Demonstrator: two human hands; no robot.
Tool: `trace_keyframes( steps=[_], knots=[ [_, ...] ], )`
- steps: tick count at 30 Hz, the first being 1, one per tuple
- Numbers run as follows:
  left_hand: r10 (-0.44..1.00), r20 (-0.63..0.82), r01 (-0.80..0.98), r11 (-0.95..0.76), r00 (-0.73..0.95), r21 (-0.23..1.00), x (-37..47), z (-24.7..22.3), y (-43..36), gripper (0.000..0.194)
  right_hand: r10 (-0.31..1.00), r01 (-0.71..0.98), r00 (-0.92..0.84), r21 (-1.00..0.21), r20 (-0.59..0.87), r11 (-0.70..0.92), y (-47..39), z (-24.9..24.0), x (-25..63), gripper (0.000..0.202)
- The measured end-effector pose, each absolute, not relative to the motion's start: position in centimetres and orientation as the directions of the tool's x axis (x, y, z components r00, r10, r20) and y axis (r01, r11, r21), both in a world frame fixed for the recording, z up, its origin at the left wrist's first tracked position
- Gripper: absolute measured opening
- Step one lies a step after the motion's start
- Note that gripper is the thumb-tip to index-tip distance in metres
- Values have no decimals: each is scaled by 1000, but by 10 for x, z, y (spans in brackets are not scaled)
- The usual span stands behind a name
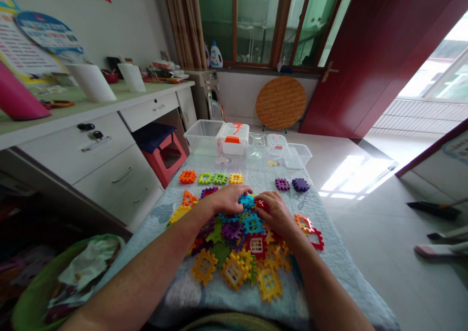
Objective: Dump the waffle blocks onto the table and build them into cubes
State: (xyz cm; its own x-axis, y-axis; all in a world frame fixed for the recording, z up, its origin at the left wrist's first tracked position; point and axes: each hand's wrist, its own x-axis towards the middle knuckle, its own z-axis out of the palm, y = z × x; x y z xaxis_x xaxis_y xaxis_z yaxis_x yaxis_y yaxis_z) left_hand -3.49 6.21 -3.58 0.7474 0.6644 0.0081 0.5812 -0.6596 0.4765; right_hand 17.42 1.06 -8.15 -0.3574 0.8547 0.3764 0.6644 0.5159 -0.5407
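Note:
My left hand [228, 199] reaches to the far side of a heap of plastic interlocking tiles, its thumb and fingers closed round a light-blue interlocking tile [246, 202]. Close beside it, my right hand [277, 213] has its fingers bent over a red interlocking tile [261, 204]. Beneath both hands the pile mixes colours: a blue window tile [252, 223], a purple tile [232, 230], a red window tile [256, 245] and a yellow window tile [234, 270]. My fingers partly hide the two held pieces.
Beyond the heap, an orange tile [187, 177], green and yellow tiles, and purple stacks [300, 184] stand in a row. Clear plastic boxes [204, 138] line the cloth-covered table's far end. A red stool [166, 158] and a green basket [25, 301] are at the left.

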Motion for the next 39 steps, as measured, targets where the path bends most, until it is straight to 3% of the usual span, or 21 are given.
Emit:
trace_keyframes(
  steps=[5,11,16,19,24,31,39],
  knots=[
    [644,24,560,-682,765,470,-33,-39,67,52,864,662,-334,-558,377,500,9,-81,176,17],
    [626,-117,595,-643,771,482,-33,-44,75,50,878,661,-285,-585,384,470,6,-77,180,14],
    [640,-129,606,-616,757,504,-35,-45,78,55,890,682,-277,-578,363,448,1,-61,185,14],
    [656,-89,594,-607,749,528,-36,-44,76,56,891,718,-357,-528,279,453,4,-50,180,20],
    [689,16,548,-590,725,593,-39,-41,69,62,882,761,-434,-450,183,468,22,-55,163,49],
    [725,126,573,-626,677,529,-46,-47,63,78,897,806,-413,-395,157,441,32,-66,155,37],
    [707,173,557,-662,685,501,-51,-44,60,74,887,809,-452,-376,91,451,35,-52,150,39]
  ],
)
